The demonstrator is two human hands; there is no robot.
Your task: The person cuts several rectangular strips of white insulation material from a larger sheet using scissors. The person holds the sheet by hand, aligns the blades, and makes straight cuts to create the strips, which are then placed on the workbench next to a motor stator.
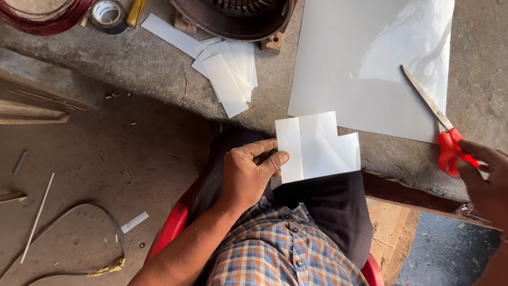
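Stack of cut strips (227, 79) on surface (132, 58); large sheet (365, 69) mostly uncut. Left hand (248, 172) pinching notched sheet piece (317, 145); right hand (484, 182) closed on scissors (442, 130), blades shut

A round tape roll (107, 14) with a printed white inner label lies at the bench's top-left.

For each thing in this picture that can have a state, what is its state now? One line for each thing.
left hand: pinching the notched sheet at its left edge.
notched sheet: held up, folded or creased along a vertical line.
right hand: gripping the scissors' handles.
scissors: blades shut, lying on the large sheet.
large sheet: flat on the bench, partly cut.
cut strips: stacked loosely, fanned out.
tape roll: lying flat.
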